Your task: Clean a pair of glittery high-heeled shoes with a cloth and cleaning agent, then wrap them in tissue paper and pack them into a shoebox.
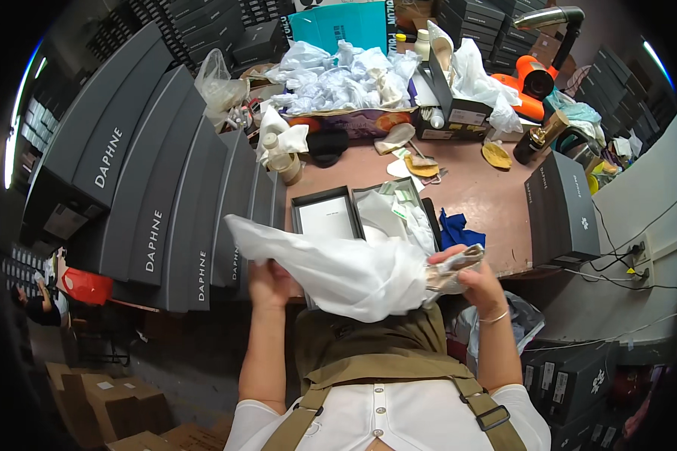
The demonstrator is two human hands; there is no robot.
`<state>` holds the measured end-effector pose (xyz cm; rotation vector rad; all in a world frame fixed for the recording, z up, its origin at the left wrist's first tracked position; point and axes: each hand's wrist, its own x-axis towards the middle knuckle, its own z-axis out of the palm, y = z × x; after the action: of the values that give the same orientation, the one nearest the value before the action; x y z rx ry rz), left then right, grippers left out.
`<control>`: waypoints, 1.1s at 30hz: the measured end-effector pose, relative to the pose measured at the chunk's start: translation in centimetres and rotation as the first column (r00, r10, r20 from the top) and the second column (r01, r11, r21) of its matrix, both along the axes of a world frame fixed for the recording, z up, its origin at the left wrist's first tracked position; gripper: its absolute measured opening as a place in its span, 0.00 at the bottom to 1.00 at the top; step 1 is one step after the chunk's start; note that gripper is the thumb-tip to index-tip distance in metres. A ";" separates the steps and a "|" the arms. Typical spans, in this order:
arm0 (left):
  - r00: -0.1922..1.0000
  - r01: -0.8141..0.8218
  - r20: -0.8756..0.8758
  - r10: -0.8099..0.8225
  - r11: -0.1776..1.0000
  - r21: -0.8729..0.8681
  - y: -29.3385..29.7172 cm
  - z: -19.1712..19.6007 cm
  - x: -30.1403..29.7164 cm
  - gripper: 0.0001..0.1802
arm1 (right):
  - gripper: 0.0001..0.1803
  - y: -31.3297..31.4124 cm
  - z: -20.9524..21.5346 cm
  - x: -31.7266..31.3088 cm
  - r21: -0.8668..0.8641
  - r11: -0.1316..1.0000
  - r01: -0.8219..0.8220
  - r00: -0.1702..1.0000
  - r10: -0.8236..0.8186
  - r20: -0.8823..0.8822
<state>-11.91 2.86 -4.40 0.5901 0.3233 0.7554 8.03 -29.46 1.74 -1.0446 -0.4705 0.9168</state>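
Note:
Above my lap, a long piece of thin white wrapping (353,274) stretches between my two hands; I cannot tell if it is tissue paper or a soft bag. My left hand (272,284) grips its left side, with the fingers partly behind it. In my right hand (478,286) is a shiny beige item (457,269), likely a shoe, whose left part disappears into the wrapping. Just beyond lie a shallow dark-grey box part with a white inside (326,216) and an open shoe box (361,197) holding white paper and small green-and-white packets. A blue cloth (459,229) lies by the right hand.
Tall stacked grey shoe boxes (128,180) wall off the left side. More grey boxes (564,210) stand at right. Behind are a carton of crumpled white paper (353,124), a bottle (282,161), yellow pads (496,155) and an orange device (530,83). Cables (617,259) hang at right.

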 end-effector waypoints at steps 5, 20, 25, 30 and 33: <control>0.678 -0.296 0.398 0.618 -0.266 0.917 -4.3 9.3 2.3 0.17 | 0.23 -3.0 1.8 0.0 -0.321 0.867 0.380 0.830 -0.166 0.533; 0.859 0.495 0.056 -0.508 0.800 -0.340 -10.7 -2.6 2.7 0.47 | 0.18 4.6 1.6 -5.7 -0.306 0.944 -0.122 0.714 0.298 0.633; 0.921 0.293 -0.175 -0.347 0.916 -0.276 -15.0 2.8 2.0 0.39 | 0.11 10.7 -3.8 -5.9 -0.454 0.867 0.205 0.149 0.431 0.890; 0.898 0.239 -0.299 -0.323 0.929 -0.284 -14.2 -0.3 0.8 0.37 | 0.11 9.8 -4.6 -5.6 -0.356 0.934 -0.022 0.378 0.337 0.862; 0.747 0.467 -0.324 -0.580 0.806 -0.364 -11.0 -3.1 -0.2 0.38 | 0.14 8.5 -1.4 -2.3 -0.168 0.882 -0.440 0.880 0.461 0.118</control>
<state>-12.12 -8.17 -7.55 0.5532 0.6156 0.0129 5.77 -20.93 0.32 -1.1586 -0.8149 1.3024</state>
